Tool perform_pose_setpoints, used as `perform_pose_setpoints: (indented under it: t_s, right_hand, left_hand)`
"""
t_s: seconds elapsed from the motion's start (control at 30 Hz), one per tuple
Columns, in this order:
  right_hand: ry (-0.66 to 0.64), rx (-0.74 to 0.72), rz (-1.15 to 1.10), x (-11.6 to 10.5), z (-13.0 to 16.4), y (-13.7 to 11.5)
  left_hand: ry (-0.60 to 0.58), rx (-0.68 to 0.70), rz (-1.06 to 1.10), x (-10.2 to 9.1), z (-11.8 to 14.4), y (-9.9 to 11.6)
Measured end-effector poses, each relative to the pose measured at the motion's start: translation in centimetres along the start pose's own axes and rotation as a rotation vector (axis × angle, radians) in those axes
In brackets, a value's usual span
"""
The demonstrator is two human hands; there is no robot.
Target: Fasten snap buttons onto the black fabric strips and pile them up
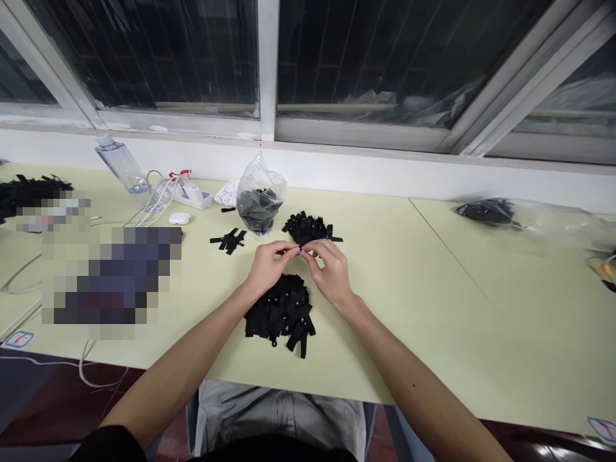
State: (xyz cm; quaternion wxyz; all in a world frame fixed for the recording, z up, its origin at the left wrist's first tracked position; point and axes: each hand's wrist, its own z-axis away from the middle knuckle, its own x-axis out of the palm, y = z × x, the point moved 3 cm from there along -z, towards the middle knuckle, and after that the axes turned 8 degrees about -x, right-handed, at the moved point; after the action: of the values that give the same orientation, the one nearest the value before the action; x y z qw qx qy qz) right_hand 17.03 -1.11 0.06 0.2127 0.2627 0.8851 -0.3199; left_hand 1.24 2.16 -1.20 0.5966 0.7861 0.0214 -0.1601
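Note:
My left hand (270, 264) and my right hand (330, 266) meet above the table, fingertips pinched together on a small black strap piece (301, 248). Most of that piece is hidden by my fingers. Just below my hands lies a large heap of black fabric strap pieces (279, 311), some with small shiny metal spots. Beyond my fingertips is a second, smaller heap of black strap pieces (310, 227). A few loose strap pieces (229, 240) lie to the left of my left hand. Behind them stands a clear plastic bag (261, 192) with black pieces inside.
To the left are a tilted clear bottle (122, 165), a white power strip (192, 194) with cables, a white earphone case (179, 219) and a blurred-out dark object (120, 276). Another plastic bag (539, 221) lies at the right. A window wall borders the table's back.

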Motion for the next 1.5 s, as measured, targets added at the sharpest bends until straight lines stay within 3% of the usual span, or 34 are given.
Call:
perform_pose_setpoints:
  t_s: [0.77, 0.97, 1.2, 1.5]
  right_hand:
    - [-0.068, 0.063, 0.002, -0.1, 0.0, 0.6]
    - [-0.065, 0.101, -0.110, -0.2, -0.3, 0.5]
    - [-0.061, 0.200, -0.267, -0.2, -0.5, 0.9]
    - [-0.085, 0.230, -0.296, -0.1, -0.4, 1.1]
  left_hand:
    - [-0.127, -0.011, -0.039, 0.2, 0.1, 0.3]
    - [-0.114, -0.010, -0.026, -0.1, -0.1, -0.1]
    - [-0.166, 0.051, -0.112, -0.3, -0.2, -0.2]
    - [-0.181, 0.134, -0.230, -0.5, 0.1, 0.7]
